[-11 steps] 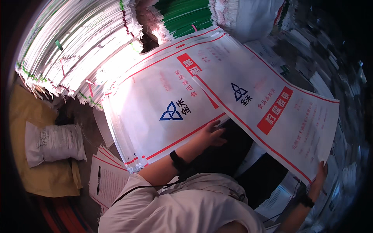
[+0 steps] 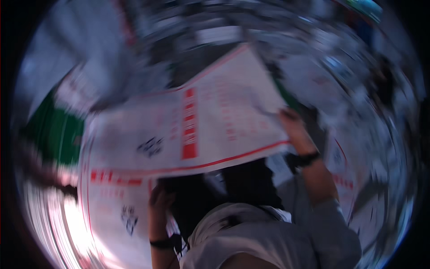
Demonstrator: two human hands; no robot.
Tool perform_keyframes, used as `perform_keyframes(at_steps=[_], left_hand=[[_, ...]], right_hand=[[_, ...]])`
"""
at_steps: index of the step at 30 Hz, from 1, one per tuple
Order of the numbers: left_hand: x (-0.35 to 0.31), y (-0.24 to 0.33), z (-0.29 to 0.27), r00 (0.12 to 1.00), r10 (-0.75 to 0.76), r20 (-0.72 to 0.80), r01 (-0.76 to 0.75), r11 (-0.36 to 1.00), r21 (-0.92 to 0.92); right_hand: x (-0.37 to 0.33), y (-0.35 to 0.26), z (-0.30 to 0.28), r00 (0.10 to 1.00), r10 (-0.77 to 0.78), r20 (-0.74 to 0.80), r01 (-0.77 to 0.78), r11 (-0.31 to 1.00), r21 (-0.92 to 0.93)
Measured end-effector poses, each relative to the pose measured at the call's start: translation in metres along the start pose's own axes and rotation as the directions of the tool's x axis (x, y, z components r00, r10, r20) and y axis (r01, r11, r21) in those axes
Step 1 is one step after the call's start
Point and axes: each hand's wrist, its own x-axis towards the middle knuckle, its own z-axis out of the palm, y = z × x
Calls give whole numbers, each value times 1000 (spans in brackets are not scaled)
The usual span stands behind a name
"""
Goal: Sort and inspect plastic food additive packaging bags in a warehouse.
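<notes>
Plainly, the view is smeared by motion, so fine detail is lost.

Thing in hand: a large white woven sack (image 2: 192, 130), flat and empty, printed with red bands, red border lines and a small dark emblem.

Where it is: held up in the air in front of the person, spread wide across the middle of the view, its far corner pointing up and away.

Its look: thin, floppy and slightly glossy; it sags between the two hands and folds along a red line near the lower edge. A second printed white sheet (image 2: 118, 210) lies below it at the lower left, bearing the same kind of emblem.

Right hand (image 2: 291, 127): raised, its grip closed on the sack's right edge, fingers curled over the top; a dark band sits on the wrist.

Left hand (image 2: 160, 197): lower, at the sack's underside near the fold; blur and shadow hide the fingers, so I cannot tell whether its grip is closed or merely touching.

Surroundings: a green patch (image 2: 53, 134) at the left and pale stacked bundles around the rim, too blurred to name further.

Risk: held firmly by one edge only, the limp sack could slip, fold on itself or drag across the sheet beneath.

Cause: fast swinging and an uneven hold between the hands.
</notes>
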Motion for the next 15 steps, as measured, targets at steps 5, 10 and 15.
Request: perform_keyframes(at_steps=[5,10,15], left_hand=[[-8,33,-15,997,-36,-74,55,958,283],[41,56,-15,972,187,141,-234,811,537],[60,119,32,998,-41,-43,37,994,-98]], right_hand=[[8,-1,-39,512,760,400,-720,125,683],[-111,60,-156,298,938,178,-822,158,547],[-291,118,-295,631,741,-231,-756,520,-397]])
